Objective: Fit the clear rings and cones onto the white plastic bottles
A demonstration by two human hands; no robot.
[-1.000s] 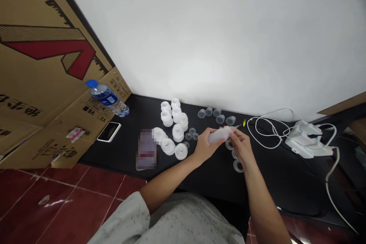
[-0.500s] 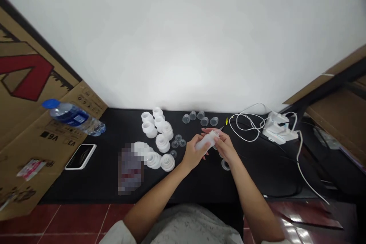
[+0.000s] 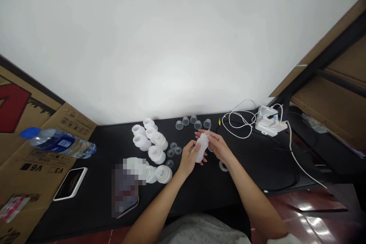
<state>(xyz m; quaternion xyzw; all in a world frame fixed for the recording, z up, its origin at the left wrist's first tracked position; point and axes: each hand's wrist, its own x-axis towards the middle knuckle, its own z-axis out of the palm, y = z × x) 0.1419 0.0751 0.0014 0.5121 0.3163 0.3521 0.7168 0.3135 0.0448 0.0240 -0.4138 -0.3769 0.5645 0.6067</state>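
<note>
Frosted plastic bottle held by both: L hand wrapped round body, R hand curled at top.

Bright glare on wall, edges bowed (probably fisheye).

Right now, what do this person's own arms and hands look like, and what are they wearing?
The left hand and right hand are bare: no gloves, and no watch, band or cable shows. The left forearm and right forearm are bare too, leading to a pale, speckled top; only the edge of the right sleeve shows.
</note>
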